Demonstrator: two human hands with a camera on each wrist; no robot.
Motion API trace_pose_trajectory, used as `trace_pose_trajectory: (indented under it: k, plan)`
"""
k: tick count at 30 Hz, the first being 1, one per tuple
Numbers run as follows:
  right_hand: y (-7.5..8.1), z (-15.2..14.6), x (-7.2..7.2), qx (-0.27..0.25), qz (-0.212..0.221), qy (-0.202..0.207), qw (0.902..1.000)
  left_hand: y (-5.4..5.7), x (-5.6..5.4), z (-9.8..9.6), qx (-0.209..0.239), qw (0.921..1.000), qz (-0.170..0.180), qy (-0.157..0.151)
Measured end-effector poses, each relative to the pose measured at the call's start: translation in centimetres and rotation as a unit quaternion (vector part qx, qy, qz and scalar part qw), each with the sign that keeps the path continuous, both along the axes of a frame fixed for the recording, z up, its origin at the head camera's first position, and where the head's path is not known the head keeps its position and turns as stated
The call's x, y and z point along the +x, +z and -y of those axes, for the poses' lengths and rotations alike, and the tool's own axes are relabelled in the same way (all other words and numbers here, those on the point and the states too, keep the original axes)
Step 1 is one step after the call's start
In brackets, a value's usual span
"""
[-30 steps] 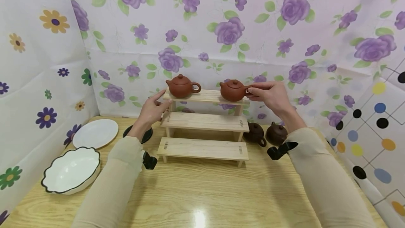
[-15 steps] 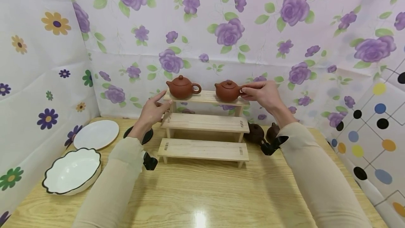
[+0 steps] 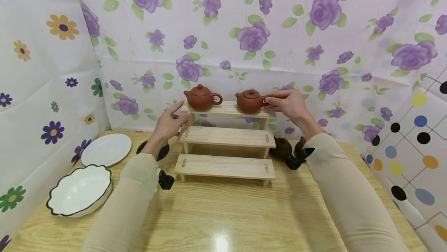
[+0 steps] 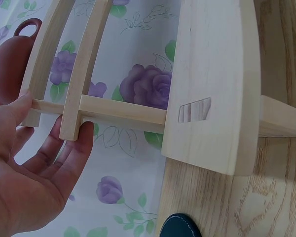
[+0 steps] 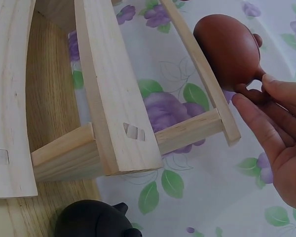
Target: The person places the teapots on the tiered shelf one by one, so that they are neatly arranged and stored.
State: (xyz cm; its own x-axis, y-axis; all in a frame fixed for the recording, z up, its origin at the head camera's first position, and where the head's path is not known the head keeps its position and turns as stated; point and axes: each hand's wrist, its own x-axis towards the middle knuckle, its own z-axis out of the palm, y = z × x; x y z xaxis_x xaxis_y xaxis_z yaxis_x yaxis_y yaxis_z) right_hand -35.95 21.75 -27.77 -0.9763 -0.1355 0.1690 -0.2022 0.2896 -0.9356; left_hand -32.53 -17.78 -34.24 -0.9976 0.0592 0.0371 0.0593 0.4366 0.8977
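My right hand (image 3: pixel 291 105) pinches the handle of a reddish-brown clay teapot (image 3: pixel 248 102), which sits at the right end of the top step with its spout to the left. In the right wrist view, thumb and fingers close on that teapot's (image 5: pixel 227 52) handle. A matching teapot (image 3: pixel 199 98) stands on the same step at the left. With thumb and fingers, my left hand (image 3: pixel 167 124) holds the left end of the three-step wooden display stand (image 3: pixel 225 135). The left wrist view shows the fingers at the stand's frame (image 4: pixel 81 94).
Behind the stand's right side are two dark teapots, one (image 3: pixel 281 148) near its leg and one (image 3: pixel 300 145) partly hidden by the right wrist. At left lie a white plate (image 3: pixel 106 150), a scalloped white bowl (image 3: pixel 80 192) and a dark round dish (image 3: pixel 163 152). Floral cloth (image 3: pixel 223 50) hangs behind.
My right hand has moved the teapot a little to the left along the top step, slowing in the last half second. The left hand has kept its place at the stand.
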Motion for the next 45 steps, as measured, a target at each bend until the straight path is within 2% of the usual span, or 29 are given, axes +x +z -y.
trace_pose_trajectory:
  k: [8,16,30,38,45]
  plan:
    - [0.4,-0.3,-0.1,0.006,0.016,0.021,0.9996,0.0,0.0,0.0,-0.001,1.0000,0.002,0.000]
    - [1.4,-0.4,-0.2,0.043,0.030,0.030,0.9981,0.0,0.1,0.0,0.000,1.0000,-0.003,-0.003]
    - [1.6,-0.4,-0.2,0.054,0.025,0.024,0.9979,0.0,0.0,0.0,0.001,1.0000,-0.004,-0.003]
    - [1.8,-0.5,0.0,0.063,0.037,0.019,0.9972,0.0,0.0,-0.1,-0.003,1.0000,-0.001,-0.001]
    - [2.1,-1.7,0.4,0.082,0.039,-0.008,0.9959,0.0,0.0,0.0,0.000,1.0000,0.001,0.000]
